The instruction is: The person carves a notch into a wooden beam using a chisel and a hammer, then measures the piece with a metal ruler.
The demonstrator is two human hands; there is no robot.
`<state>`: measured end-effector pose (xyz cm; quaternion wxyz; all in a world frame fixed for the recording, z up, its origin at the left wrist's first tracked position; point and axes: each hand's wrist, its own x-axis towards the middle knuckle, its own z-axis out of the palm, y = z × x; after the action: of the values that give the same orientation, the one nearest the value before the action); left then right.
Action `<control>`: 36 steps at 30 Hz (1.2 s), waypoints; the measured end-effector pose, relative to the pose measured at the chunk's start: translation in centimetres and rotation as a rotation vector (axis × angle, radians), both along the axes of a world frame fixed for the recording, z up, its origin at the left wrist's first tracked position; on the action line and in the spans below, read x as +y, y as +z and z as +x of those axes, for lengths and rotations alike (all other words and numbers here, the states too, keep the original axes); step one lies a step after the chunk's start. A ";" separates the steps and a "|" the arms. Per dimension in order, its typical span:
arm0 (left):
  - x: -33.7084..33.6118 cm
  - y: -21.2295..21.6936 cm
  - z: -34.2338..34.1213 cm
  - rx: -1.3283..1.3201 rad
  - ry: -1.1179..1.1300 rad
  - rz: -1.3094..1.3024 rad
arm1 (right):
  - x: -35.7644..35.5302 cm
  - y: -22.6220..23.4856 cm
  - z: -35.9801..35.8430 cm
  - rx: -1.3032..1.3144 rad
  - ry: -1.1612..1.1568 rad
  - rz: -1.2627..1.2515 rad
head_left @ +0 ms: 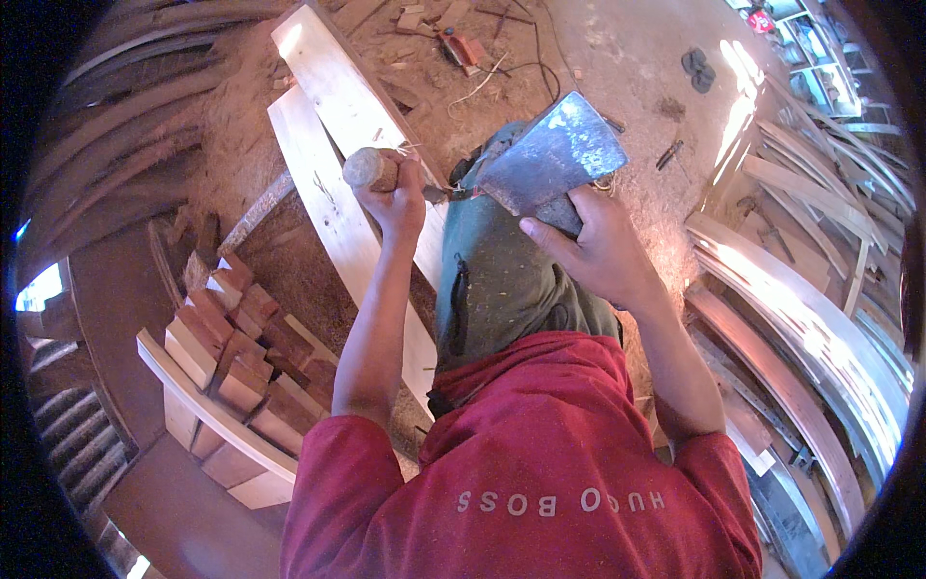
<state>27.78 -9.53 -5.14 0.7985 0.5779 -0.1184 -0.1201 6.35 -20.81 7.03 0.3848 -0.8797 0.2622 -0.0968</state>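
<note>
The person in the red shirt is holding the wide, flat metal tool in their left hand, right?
Not quite: the wide, flat metal tool is in the right hand, as the head view shows. The shirt is indeed red.

Broad metal blade [555,154] in the R hand [606,249] is blocking upper ctr of frame, just R of the wooden-handled tool [371,170] in the L hand [397,203]. Trouser leg [511,280] is filling the space btwn forearms. Pale planks [326,193] are barring ctr-L, w/ a narrow slot running btwn them. Block stack [246,357] is crowding lower L; long boards [801,299] are hemming in the R side. Floor [646,87] at upper R is offering a pass lane, tho a dark object [696,69] is lying there; red tool [465,50] + cable [555,77] are cluttering top ctr.
</note>
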 end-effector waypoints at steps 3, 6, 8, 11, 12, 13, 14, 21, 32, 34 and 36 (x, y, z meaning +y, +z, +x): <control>0.3 -0.4 0.0 -0.060 0.008 0.012 | 0.6 0.0 0.1 -0.068 -0.027 0.103; 0.4 -0.6 0.1 -0.069 0.004 0.007 | 0.7 0.3 0.1 -0.073 -0.007 0.065; 0.4 -0.8 0.2 -0.070 -0.001 0.050 | 0.7 0.7 0.1 0.045 0.007 0.060; -0.1 -1.1 0.5 -0.032 0.047 0.065 | 0.9 0.5 0.4 -0.008 0.008 0.060; -0.1 -1.2 0.8 -0.105 0.057 0.108 | 1.0 0.5 0.4 -0.007 0.007 0.061; -0.1 -1.4 0.9 -0.178 0.067 0.151 | 0.9 0.6 0.5 0.003 0.017 0.039; -0.2 -1.2 0.8 -0.178 0.067 0.153 | 0.9 0.7 0.6 0.011 0.027 0.019; -0.2 -1.1 0.8 -0.167 0.073 0.118 | 1.0 0.7 0.8 -0.041 0.033 0.030; 0.3 -3.3 1.1 -0.318 0.094 0.149 | 1.0 0.9 0.7 0.039 0.039 0.015; 0.1 -1.8 0.4 -0.091 0.100 0.097 | 1.0 0.6 0.6 0.002 0.026 0.023; 0.3 -2.5 0.6 -0.107 0.121 0.114 | 1.2 0.7 0.9 -0.047 0.031 0.033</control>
<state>28.43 -9.23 -7.64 0.7627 0.6341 -0.1185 -0.0472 7.23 -19.65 7.73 0.4069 -0.8746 0.2411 -0.1070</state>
